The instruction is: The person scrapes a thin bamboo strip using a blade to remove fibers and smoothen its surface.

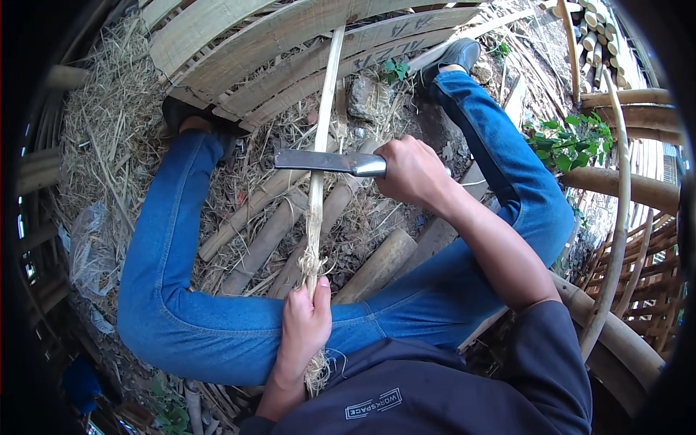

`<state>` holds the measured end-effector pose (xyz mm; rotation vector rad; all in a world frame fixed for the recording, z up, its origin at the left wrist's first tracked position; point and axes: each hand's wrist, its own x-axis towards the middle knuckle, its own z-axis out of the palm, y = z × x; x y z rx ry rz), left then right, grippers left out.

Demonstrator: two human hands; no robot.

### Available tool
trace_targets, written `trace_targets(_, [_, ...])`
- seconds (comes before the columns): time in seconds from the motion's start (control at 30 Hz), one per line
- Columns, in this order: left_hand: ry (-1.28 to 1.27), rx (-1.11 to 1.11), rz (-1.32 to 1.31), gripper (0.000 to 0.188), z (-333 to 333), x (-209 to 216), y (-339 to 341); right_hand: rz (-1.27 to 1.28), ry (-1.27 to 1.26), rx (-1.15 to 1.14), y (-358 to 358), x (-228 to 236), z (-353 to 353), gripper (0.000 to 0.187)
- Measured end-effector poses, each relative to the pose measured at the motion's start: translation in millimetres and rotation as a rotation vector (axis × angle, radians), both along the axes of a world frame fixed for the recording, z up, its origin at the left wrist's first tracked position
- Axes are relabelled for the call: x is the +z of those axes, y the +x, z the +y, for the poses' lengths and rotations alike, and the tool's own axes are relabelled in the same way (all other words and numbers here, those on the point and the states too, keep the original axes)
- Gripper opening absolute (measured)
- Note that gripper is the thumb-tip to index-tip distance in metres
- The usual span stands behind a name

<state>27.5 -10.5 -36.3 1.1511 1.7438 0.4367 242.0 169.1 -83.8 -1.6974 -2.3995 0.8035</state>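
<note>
My left hand is closed round the near end of a long, pale bamboo strip, close to my thigh. The strip runs away from me, and its far end meets a slatted wooden panel. Curled shavings bunch on the strip just beyond my left hand, and a frayed tuft hangs below that hand. My right hand grips the handle of a knife with a broad, dark blade. The blade lies crosswise over the strip, roughly at its middle, and appears to touch it.
Ahead stands the slatted wooden panel. Bamboo poles lie between my legs among straw and shavings. A clear plastic bag sits at left. On the right are a leafy plant, a bamboo frame and stacked bamboo.
</note>
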Motion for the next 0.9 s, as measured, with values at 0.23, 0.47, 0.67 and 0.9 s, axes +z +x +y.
trace_targets(0.23, [-0.022, 0.015, -0.004, 0.039, -3.0, 2.8, 1.3, 0.007, 0.032, 0.017, 0.7, -3.0, -0.8, 0.006])
trace_targets(0.47, [0.028, -0.015, 0.035, 0.039, 0.1, 0.2, 0.3, 0.042, -0.035, -0.126, 3.7, -12.0, 13.0, 0.012])
trace_targets(0.67, [0.053, -0.012, -0.033, 0.040, 1.9, 1.8, 0.2, 0.061, 0.040, -0.165, 5.4, -10.7, 19.0, 0.010])
trace_targets(0.9, [0.056, -0.024, 0.011, 0.040, -0.2, -1.6, 1.2, 0.040, 0.029, -0.126, 6.3, -15.3, 19.2, 0.010])
